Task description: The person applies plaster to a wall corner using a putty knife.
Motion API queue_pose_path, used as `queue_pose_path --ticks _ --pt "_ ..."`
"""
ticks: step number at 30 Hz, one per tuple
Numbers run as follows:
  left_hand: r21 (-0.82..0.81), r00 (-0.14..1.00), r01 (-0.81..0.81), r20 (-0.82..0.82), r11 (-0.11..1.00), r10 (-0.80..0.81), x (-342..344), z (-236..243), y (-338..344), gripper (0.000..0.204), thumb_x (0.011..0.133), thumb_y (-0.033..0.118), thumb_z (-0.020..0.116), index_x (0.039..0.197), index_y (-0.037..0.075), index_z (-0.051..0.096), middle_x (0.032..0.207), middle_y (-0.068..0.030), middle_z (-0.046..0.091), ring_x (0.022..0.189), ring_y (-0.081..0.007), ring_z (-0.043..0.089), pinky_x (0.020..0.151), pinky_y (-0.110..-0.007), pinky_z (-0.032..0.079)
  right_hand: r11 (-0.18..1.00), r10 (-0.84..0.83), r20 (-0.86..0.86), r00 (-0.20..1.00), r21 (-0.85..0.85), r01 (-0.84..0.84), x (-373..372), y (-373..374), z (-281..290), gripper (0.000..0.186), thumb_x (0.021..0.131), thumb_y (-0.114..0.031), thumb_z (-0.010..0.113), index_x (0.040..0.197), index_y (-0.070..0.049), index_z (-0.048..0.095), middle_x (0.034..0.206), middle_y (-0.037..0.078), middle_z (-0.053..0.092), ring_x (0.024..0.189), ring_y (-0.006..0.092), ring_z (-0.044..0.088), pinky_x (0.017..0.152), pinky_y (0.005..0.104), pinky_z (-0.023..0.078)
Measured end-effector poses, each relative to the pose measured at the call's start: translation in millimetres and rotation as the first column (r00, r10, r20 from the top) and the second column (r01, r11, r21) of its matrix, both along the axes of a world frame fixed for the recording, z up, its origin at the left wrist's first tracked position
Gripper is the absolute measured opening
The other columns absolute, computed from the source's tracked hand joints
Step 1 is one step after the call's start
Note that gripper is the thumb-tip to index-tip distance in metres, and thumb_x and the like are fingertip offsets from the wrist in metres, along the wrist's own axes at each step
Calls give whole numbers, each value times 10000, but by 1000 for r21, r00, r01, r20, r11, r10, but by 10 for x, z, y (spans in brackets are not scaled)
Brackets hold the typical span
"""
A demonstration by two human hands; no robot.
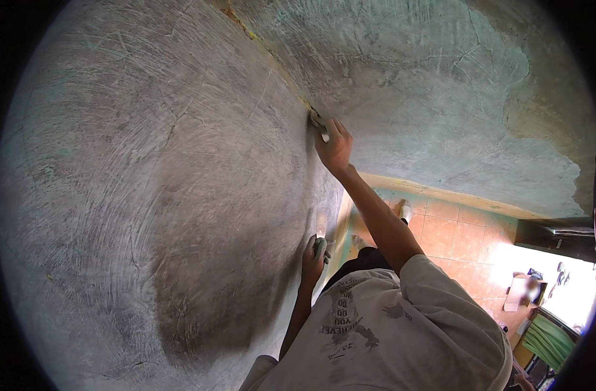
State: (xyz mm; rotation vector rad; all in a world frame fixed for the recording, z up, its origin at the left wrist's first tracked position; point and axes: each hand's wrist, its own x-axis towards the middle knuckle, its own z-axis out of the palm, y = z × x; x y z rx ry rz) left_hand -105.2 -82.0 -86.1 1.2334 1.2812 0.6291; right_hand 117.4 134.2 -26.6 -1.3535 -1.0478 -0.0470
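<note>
My right hand (pixel 335 148) is raised to the corner where two scraped grey plaster walls meet. Its fingers close round a small pale flat tool (pixel 320 124), whose tip touches the corner seam; its exact kind is hard to make out. Lower down, beside the left wall (pixel 200 163), my left hand (pixel 313 260) grips a putty knife (pixel 320 228) by its dark handle, with the blade pointing up. Curved scratch marks cover the left wall. Greenish paint traces and cracks show on the right wall (pixel 415 91).
A yellowish strip (pixel 441 189) runs along the foot of the right wall. Orange floor tiles (pixel 441 228) lie below, with my shoe (pixel 405 211) on them. At the right stand an open cardboard box (pixel 518 292) and a green cloth (pixel 549 342), near a bright opening.
</note>
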Motion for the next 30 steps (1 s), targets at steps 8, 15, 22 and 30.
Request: queue_pose_path --ticks 8,15,22,30 --pt "-61 997 -66 33 996 68 18 32 33 197 1081 199 544 1141 19 598 1002 -65 730 645 -78 571 573 -247 456 995 44 -38 998 -82 -47 -6 21 200 169 830 -37 689 998 -60 692 926 156 703 870 395 679 746 474 544" --pt "0 999 -22 25 1000 22 46 -86 78 184 1065 175 566 1139 9 594 1000 -82 737 643 -91 590 562 -263 457 992 104 -141 984 -59 -113 73 -167 -351 82 918 -8 693 998 -21 680 914 200 704 806 403 698 673 406 544" --pt "56 1000 -27 -4 998 27 16 -26 126 145 1075 148 532 1072 5 560 1008 -94 735 640 -88 583 560 -261 465 989 82 -78 994 127 -71 -4 8 620 151 895 26 680 1036 -23 655 964 187 702 841 406 693 699 442 546" --pt "62 996 -87 42 994 84 77 20 135 130 1067 125 535 1020 4 552 993 -105 732 626 -94 585 547 -260 460 998 52 -138 989 47 -46 26 -5 -107 181 873 45 674 1040 -23 650 930 216 687 842 442 674 674 461 519"
